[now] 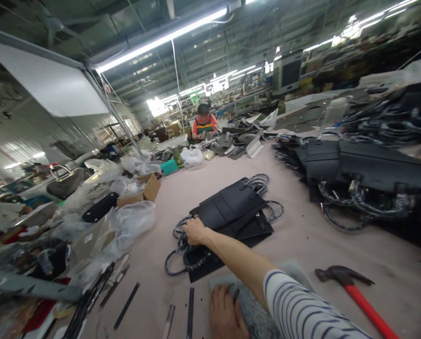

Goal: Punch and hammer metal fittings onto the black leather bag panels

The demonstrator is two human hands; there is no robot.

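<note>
A stack of flat black bag panels (231,207) with braided black-and-white handles (177,247) lies mid-table. My right hand (195,231), reaching out from a striped sleeve, has its fingers curled over the near left corner of the top panel, by the handles. At the bottom edge my left hand (226,316) lies flat, fingers stretched, on a grey fuzzy pad (254,313).
A red-handled hammer (358,294) lies at the right front. Black strips (126,306) and tools lie at the left front, with clear plastic bags (132,221) and a cardboard box (146,190) behind them. Piled black bags (372,169) fill the right. A person (203,123) works at the far end.
</note>
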